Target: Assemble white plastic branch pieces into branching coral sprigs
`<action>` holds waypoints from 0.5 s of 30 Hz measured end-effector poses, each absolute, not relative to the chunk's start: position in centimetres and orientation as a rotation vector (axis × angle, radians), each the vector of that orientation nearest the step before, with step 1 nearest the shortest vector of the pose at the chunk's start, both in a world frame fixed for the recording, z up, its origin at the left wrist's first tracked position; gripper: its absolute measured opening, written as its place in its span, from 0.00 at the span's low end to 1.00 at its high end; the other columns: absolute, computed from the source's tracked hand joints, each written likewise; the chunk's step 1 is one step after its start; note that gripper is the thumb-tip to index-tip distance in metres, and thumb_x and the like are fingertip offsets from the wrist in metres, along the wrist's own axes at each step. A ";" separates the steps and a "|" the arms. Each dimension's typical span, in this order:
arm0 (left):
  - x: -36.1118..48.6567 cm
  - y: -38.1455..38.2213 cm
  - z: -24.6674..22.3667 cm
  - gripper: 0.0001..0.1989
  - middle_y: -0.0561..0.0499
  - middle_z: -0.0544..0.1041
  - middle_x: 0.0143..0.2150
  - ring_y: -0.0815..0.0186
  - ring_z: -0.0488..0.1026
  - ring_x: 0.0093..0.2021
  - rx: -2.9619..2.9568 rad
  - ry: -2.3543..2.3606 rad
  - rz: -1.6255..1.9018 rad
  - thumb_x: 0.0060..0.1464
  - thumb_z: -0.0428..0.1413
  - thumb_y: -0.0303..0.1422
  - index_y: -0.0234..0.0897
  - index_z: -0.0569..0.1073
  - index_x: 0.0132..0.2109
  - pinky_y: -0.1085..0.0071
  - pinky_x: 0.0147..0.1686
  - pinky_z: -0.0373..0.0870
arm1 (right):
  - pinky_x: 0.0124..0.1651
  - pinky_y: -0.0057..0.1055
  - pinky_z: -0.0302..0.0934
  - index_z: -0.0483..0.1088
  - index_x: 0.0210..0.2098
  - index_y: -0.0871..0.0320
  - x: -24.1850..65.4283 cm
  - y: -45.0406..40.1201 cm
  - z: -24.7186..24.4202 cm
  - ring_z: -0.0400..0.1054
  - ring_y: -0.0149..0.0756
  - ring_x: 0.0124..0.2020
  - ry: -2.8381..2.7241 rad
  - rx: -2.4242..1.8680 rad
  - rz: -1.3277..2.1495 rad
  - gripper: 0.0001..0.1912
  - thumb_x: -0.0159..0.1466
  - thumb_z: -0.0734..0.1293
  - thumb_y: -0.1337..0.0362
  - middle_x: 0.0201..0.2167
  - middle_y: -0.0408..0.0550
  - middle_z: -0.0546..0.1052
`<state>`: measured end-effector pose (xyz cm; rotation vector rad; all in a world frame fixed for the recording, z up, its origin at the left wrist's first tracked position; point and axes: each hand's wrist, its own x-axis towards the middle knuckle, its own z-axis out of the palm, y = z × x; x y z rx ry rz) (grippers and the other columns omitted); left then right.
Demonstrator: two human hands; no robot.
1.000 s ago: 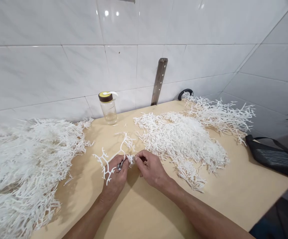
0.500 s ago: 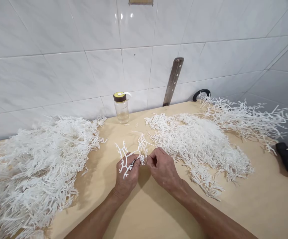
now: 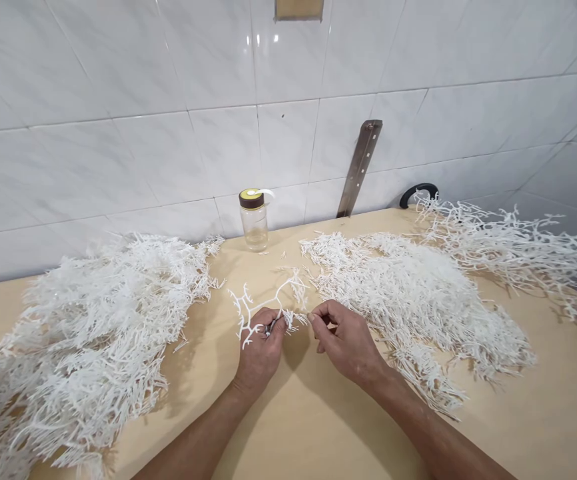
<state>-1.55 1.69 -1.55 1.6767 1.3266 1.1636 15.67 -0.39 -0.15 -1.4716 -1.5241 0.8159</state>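
My left hand (image 3: 261,343) is closed around a white branched plastic piece (image 3: 263,305), whose curved arms and short prongs stick out to the left and above. Something dark and metallic (image 3: 269,327) shows between its thumb and fingers, too covered to name. A small bunch of thin white twigs (image 3: 292,321) pokes out past the left thumb. My right hand (image 3: 343,337) is pinched shut by the right end of this bunch; whatever is between the fingertips is too small to make out. The hands are a little apart, above the table.
Heaps of white branching pieces lie on the left (image 3: 113,320) and right (image 3: 418,287); a looser pile (image 3: 523,240) is farther right. A clear bottle (image 3: 255,230) stands near the tiled wall. A metal strip (image 3: 360,170) leans there, beside a black curved handle (image 3: 418,191).
My right hand has moved slightly right, away from the left, widening the gap. The branched piece has tilted a little in my left hand. The whole view has shifted somewhat.
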 end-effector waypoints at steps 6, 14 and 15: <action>-1.4 1.7 -1.4 0.11 0.53 0.72 0.28 0.68 0.68 0.31 1.641 1.319 1.156 0.59 0.51 0.35 0.37 0.73 0.29 0.73 0.33 0.64 | 0.24 0.29 0.68 0.70 0.41 0.57 15.4 -0.6 -0.3 0.71 0.33 0.27 -1.572 -1.370 0.791 0.12 0.67 0.62 0.56 0.36 0.49 0.76; -1.4 1.6 -1.4 0.10 0.53 0.73 0.28 0.68 0.69 0.31 1.613 1.301 1.171 0.58 0.52 0.34 0.37 0.74 0.32 0.73 0.32 0.65 | 0.27 0.30 0.71 0.72 0.44 0.55 15.6 -0.6 0.2 0.71 0.36 0.34 -1.695 -1.279 0.578 0.11 0.69 0.60 0.61 0.41 0.52 0.75; -1.4 1.6 -1.4 0.10 0.53 0.73 0.28 0.68 0.69 0.31 1.620 1.301 1.167 0.58 0.52 0.34 0.37 0.75 0.32 0.73 0.32 0.65 | 0.27 0.30 0.70 0.72 0.45 0.55 15.6 -0.7 0.2 0.71 0.36 0.34 -1.727 -1.267 0.569 0.11 0.69 0.60 0.62 0.41 0.52 0.74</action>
